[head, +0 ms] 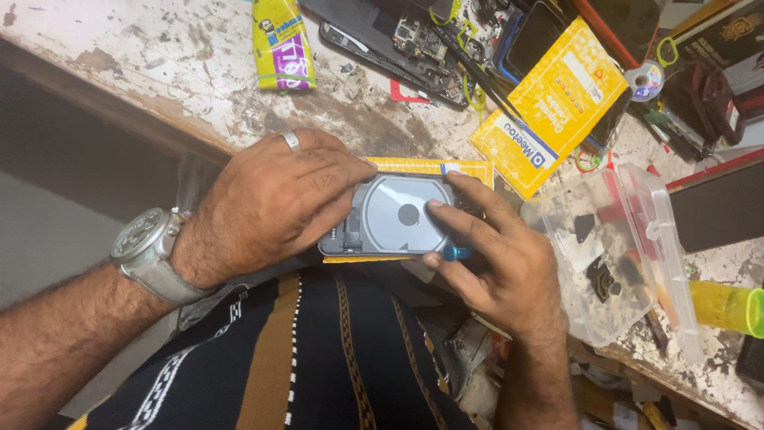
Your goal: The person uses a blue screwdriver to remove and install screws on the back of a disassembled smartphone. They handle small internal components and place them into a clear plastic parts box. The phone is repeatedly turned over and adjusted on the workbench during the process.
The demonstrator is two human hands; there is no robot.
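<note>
Phone back panel (402, 216) lies at the bench edge (159, 131), little free room; left hand (270, 203) presses flat, right hand (497, 255) fingers pinch its side.

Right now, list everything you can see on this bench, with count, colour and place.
opened phone: one, grey, bench front edge, under both hands
yellow packet: one, yellow, right of centre
small pouch: one, yellow and purple, top
clear plastic box: one, transparent, lid open, right, dark small parts inside
blue-handled tool: one, under the right palm
phone parts and frames: several, dark, top centre
bench: one, stained white
left hand: ring, wristwatch, on phone
right hand: fingers on phone
</note>
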